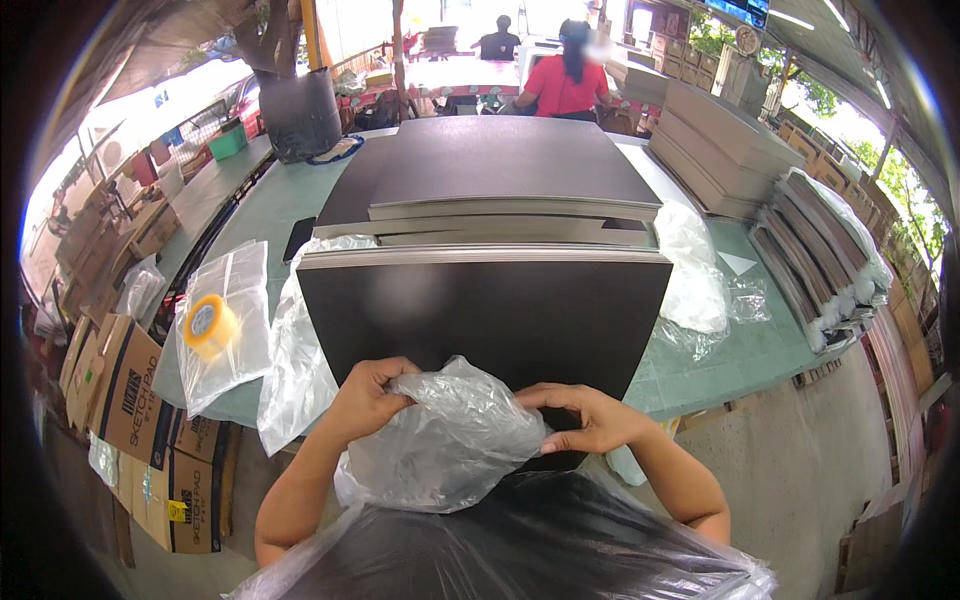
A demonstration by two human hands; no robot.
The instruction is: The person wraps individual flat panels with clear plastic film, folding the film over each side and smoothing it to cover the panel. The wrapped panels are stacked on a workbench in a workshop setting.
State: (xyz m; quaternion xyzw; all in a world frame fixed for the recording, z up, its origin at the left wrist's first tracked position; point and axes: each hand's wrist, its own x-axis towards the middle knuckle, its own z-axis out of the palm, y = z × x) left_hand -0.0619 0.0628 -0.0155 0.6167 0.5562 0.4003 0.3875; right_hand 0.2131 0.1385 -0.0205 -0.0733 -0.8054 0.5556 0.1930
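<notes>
Green table [710, 375] in open-sided workshop; tape roll [211, 326] on clear sheets [248, 290] at left, grey board stacks [720, 150] at right. Left hand [368, 400] pinches plastic bag [450, 430] narrowly; right hand [585, 418] holds opposite edge, fingers curled. Bag clear, crumpled, bunched up in front of black boards [480, 310].

Two hands [372, 402], lower centre
One tape roll [222, 334] at left; two people [566, 88] near top; one screen [742, 9], upper right
</notes>
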